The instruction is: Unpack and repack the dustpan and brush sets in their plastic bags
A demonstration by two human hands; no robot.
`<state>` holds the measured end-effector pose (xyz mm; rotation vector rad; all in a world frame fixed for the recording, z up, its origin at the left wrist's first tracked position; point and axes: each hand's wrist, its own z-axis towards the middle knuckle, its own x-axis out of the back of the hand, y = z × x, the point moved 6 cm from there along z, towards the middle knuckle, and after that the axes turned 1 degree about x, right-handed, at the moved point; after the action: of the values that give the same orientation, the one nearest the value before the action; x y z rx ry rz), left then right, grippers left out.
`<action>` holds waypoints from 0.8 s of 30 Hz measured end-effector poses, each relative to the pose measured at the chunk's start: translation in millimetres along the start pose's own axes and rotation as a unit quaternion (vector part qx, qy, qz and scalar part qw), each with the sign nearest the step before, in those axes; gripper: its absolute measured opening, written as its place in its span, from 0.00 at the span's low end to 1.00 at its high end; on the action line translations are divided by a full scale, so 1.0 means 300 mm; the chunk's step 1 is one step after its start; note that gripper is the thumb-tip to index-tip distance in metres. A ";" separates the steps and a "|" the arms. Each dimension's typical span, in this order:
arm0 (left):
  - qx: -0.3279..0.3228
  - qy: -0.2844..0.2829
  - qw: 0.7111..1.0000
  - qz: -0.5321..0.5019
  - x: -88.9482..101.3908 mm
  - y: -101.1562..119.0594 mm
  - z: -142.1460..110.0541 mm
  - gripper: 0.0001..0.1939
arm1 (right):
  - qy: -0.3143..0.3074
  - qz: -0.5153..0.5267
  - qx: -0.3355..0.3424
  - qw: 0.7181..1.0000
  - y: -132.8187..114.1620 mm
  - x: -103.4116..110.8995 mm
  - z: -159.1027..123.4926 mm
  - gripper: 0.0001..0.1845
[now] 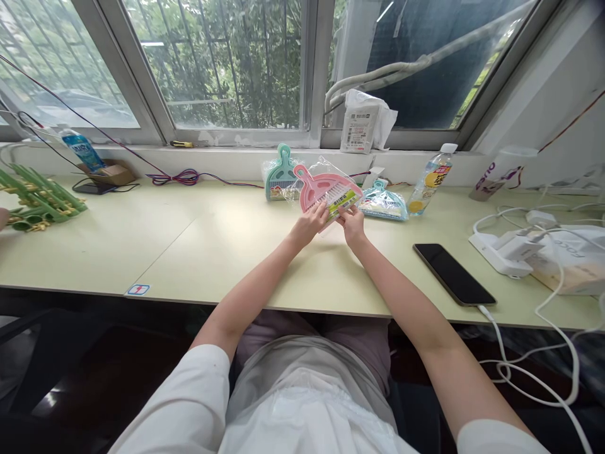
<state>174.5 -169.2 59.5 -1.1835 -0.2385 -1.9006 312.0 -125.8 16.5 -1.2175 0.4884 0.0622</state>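
Observation:
A pink mini dustpan and brush set [326,186] in clear plastic wrap is held up just above the desk, tilted, with a yellow-green label along its lower edge. My left hand [311,222] grips its lower left edge, fingers over the front. On the lower right, my right hand [350,222] is closed on the label side. Behind it stands a teal dustpan set [282,173], also wrapped and partly hidden by the pink one. Another wrapped blue-green dustpan set [385,202] lies to the right, close to my right hand.
Right of the sets are a drink bottle [431,180], a phone [454,274] on a charging cable, a power strip [501,252] with tangled white cables and a plastic cup [501,173]. Green stalks [40,195] and a blue bottle [81,151] are at left. A paper pack [362,126] stands on the sill.

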 end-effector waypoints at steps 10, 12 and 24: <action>-0.031 0.009 0.999 0.034 0.013 0.025 -0.012 0.24 | -0.008 0.002 -0.001 1.000 0.000 0.004 0.002 0.16; -0.039 0.010 0.999 0.028 0.012 0.031 -0.011 0.24 | -0.001 0.010 -0.007 1.000 0.003 0.008 0.003 0.16; -0.039 0.031 0.998 0.031 0.004 0.035 -0.002 0.23 | -0.007 -0.002 -0.018 1.000 0.011 0.007 0.003 0.15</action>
<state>181.8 -176.7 57.5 -1.1671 -0.0945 -1.9036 313.0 -124.1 13.0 -1.2525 0.4740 0.0765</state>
